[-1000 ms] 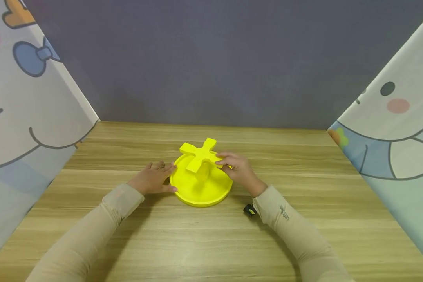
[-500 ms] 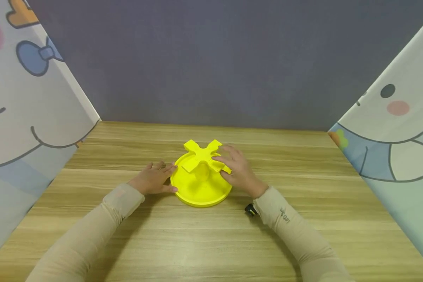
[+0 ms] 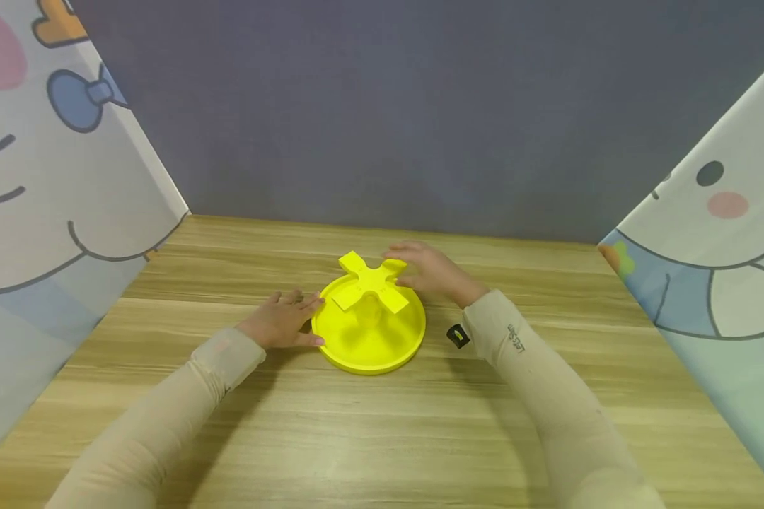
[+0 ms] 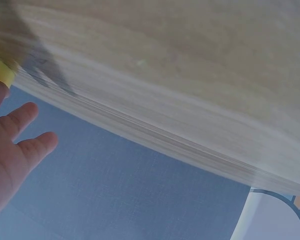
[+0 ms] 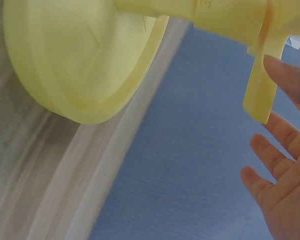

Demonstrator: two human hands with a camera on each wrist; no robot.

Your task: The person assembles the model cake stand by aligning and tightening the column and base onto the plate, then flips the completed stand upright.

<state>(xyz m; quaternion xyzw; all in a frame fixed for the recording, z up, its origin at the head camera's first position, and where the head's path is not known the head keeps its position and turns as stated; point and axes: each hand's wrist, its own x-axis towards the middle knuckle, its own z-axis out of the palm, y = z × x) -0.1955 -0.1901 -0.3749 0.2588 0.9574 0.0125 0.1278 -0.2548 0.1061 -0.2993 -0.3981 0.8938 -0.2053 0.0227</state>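
Observation:
A yellow round dish (image 3: 369, 357) with a raised rim stands on the wooden table. A post rises from its middle, topped by a yellow four-armed cross piece (image 3: 372, 281). My left hand (image 3: 283, 322) lies flat at the dish's left side, fingertips and thumb against the rim, fingers spread. In the left wrist view only part of that hand (image 4: 10, 155) shows. My right hand (image 3: 436, 268) pinches the far right arm of the cross between thumb and forefinger. In the right wrist view the thumb overlaps this arm (image 5: 260, 95), and the other fingers are spread away from it.
A wood-grain table (image 3: 293, 438) spreads out around the dish. Behind it stands a dark grey-blue wall (image 3: 382, 113), with printed cartoon panels (image 3: 719, 283) at both sides. A small black piece (image 3: 458, 336) with a yellow-green mark shows beside the right cuff.
The cross piece has turned clockwise as seen from above. My right hand has left the arm it held and moved away from me to the far right arm. My left hand stays at the rim.

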